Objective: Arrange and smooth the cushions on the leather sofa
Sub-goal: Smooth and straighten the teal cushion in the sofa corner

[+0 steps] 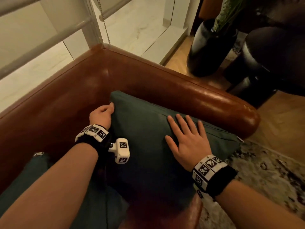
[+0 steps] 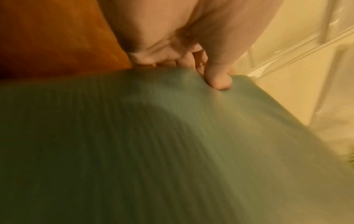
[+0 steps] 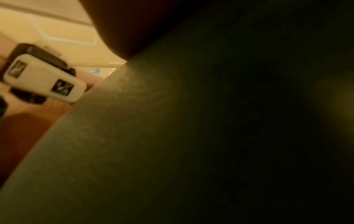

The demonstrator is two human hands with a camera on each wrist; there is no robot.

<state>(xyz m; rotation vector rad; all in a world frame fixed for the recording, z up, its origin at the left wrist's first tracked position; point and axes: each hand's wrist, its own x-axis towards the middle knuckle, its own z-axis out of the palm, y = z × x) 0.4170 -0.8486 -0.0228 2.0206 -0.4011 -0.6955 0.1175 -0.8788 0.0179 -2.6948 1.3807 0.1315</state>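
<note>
A dark green cushion (image 1: 145, 129) leans in the corner of the brown leather sofa (image 1: 82, 90), against its right armrest (image 1: 206, 98). My left hand (image 1: 103, 113) grips the cushion's upper left edge; in the left wrist view the thumb (image 2: 218, 80) presses into the green fabric (image 2: 153, 144) with the fingers curled behind the edge. My right hand (image 1: 186, 138) lies flat on the cushion's face, fingers straight and spread. The right wrist view shows only the dim cushion surface (image 3: 153, 136); the hand itself is hidden there. A second green cushion (image 1: 33, 176) lies at lower left, under my left forearm.
Pale wall panels and a blind with a bead chain (image 1: 104, 20) stand behind the sofa back. Beyond the armrest are a tall black vase with a plant (image 1: 209, 47), a dark round stool (image 1: 264, 60), wooden floor and a mottled rug (image 1: 264, 176).
</note>
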